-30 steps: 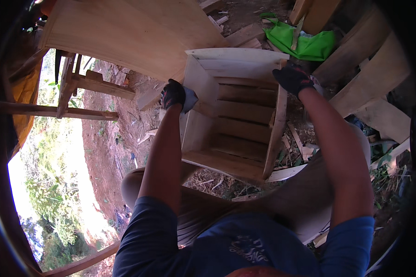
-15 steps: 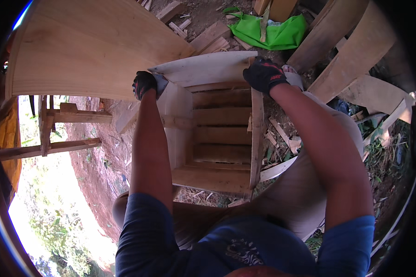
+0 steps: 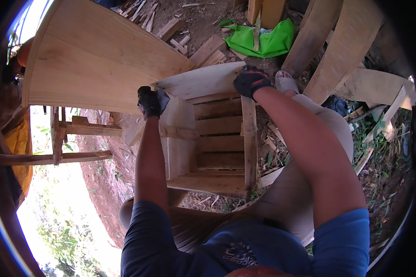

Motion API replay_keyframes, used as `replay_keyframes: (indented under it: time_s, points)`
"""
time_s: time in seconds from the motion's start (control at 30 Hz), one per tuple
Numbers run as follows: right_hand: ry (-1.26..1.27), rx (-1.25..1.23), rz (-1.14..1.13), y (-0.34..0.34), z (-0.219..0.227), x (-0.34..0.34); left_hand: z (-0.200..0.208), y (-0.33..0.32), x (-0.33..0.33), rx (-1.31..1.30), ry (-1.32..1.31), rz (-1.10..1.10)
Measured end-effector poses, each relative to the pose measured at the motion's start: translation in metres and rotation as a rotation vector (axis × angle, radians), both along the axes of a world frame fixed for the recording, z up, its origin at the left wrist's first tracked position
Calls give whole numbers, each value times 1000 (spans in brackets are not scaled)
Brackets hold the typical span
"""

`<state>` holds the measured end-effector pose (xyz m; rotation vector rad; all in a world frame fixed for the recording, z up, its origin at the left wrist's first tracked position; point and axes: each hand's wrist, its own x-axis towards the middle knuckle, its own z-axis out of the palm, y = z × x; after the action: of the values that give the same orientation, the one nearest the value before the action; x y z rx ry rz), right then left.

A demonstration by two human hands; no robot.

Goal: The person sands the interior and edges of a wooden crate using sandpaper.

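Note:
Before me stands an open wooden box (image 3: pixel 249 143) with a slatted bottom and pale boards on its far and left sides. My left hand (image 3: pixel 149 102), in a black glove, is closed at the box's far left corner. A small thin grey sheet (image 3: pixel 163 100) sticks out beside its fingers; its kind is not clear. At the far right corner my right hand (image 3: pixel 253 81), in a black glove with red marks, is closed over the box's upper edge. The fingertips of both hands are partly hidden.
A large wooden panel (image 3: pixel 101 55) lies at the upper left, close to my left hand. Behind the box are wood offcuts (image 3: pixel 210 50) and a green bag (image 3: pixel 263 41). Curved boards (image 3: pixel 342 51) lean at the right. A timber frame (image 3: pixel 85 129) stands at left.
The view has shifted, so the box and panel appear slightly lower. Both hands remain at the box's far corners, and the left wrist has turned a little.

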<state>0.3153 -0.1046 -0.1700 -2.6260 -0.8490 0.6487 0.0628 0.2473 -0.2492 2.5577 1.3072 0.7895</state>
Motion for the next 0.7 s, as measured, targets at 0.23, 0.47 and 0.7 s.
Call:
replay_keyframes:
  time_s: [0.23, 0.47, 0.7]
  points:
    - [15, -17, 25, -5, -2, 2, 9, -18, -13, -219, -98, -9]
    - [5, -27, 42, -4, -5, 6, 16, -45, -38, -69, 47, -289]
    - [3, -93, 123, -1, -12, 16, 33, -77, -36, -107, 165, -213]
